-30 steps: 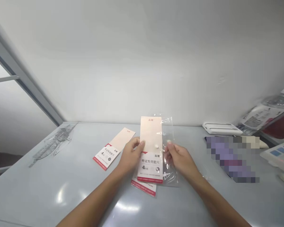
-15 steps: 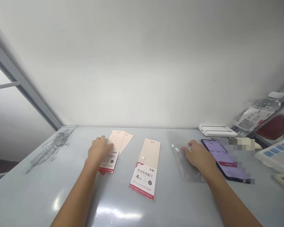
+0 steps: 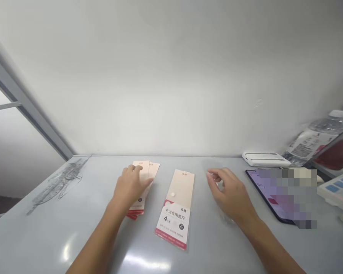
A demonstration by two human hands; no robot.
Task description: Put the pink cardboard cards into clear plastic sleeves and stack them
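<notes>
My left hand [image 3: 130, 187] lies flat, fingers stretched, on a small stack of beige cards with red-and-white ends [image 3: 144, 179] at the left of the grey table [image 3: 45, 224]. A single card [image 3: 175, 209] with a white dot lies in the middle between my hands. My right hand [image 3: 231, 194] hovers with fingers curled over a clear plastic sleeve [image 3: 224, 217], which shows only faintly under the palm; whether the fingertips pinch it is unclear.
A phone with a lit screen [image 3: 270, 198] lies right of my right hand. A white flat device [image 3: 264, 159], a plastic bottle [image 3: 317, 139] and a white box [image 3: 338, 188] sit at the far right. A grey print [image 3: 58, 182] marks the table's left side.
A second ago both hands held a card and the clear sleeve up. The card now lies on the left stack under my left hand; the sleeve lies on the table under my right.
</notes>
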